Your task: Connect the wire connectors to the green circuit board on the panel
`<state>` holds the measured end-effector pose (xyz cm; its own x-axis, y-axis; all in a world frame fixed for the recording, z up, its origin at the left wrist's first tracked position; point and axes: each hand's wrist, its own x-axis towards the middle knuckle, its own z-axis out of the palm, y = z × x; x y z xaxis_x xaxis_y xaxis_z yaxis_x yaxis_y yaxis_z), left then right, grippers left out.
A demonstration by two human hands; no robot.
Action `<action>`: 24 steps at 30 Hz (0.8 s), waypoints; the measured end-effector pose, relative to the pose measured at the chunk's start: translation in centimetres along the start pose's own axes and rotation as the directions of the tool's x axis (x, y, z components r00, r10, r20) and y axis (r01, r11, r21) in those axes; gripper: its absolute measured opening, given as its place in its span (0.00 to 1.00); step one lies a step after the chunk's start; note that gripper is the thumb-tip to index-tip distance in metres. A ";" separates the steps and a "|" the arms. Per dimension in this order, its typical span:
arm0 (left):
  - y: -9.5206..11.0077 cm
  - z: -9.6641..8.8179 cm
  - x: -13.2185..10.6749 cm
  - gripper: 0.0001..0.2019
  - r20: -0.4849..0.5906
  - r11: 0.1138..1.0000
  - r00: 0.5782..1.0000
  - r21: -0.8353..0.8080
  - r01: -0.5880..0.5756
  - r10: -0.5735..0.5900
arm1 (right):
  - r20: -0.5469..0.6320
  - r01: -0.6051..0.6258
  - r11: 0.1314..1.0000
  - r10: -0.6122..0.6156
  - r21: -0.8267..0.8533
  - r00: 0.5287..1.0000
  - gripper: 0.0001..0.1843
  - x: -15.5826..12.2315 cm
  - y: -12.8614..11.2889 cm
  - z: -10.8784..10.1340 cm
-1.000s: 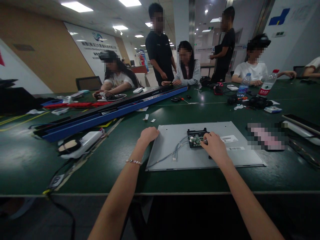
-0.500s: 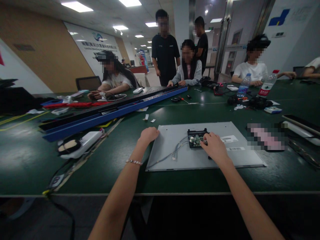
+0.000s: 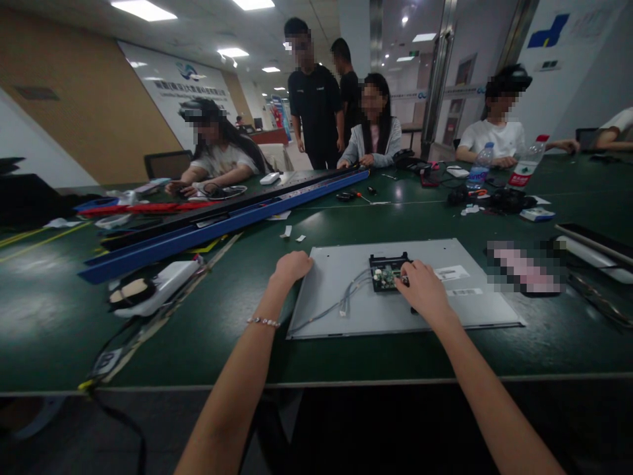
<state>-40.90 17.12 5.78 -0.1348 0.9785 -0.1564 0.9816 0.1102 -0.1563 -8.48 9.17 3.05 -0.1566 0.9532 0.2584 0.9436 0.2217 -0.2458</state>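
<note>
A flat grey LCD panel [image 3: 363, 316] lies back side up on the green table in front of me. My left hand [image 3: 293, 265] has its fingers curled at the panel's far left corner, and its fingertips are partly hidden. Near the panel's middle sits a small green circuit board [image 3: 384, 277] in a black holder [image 3: 388, 259]. My right hand [image 3: 424, 285] closes its thumb and fingers on the right end of that board. Grey cables [image 3: 341, 305] run from the board's left side across the panel. White labels [image 3: 451, 272] are stuck on the panel to the right.
Long blue rails [image 3: 232, 227] lie across the table at left, with a white device [image 3: 171, 284] nearer me. A pink phone-like object [image 3: 524, 267] lies right of the panel. Two bottles [image 3: 529, 165] stand farther back. Several people sit or stand beyond the table.
Both hands stay at the same places on the panel and the board. The view has shifted slightly. Beyond the table, the two standing people have moved to the left.
</note>
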 end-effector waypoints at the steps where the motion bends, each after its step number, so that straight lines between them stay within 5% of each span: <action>1: 0.0 0.0 0.0 0.24 -0.003 1.000 1.000 0.000 -0.002 0.002 | 0.001 0.001 1.000 -0.001 0.000 1.000 0.08 0.0 0.0 0.0; 24: -0.2 0.4 0.4 0.24 -0.025 1.000 1.000 0.002 -0.009 0.009 | 0.013 0.004 1.000 -0.004 -0.014 1.000 0.08 0.0 0.0 -0.1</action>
<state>-41.19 17.41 5.39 -0.1226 0.9834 -0.1335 0.9825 0.1012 -0.1566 -8.44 9.17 3.14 -0.1641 0.9551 0.2467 0.9471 0.2225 -0.2314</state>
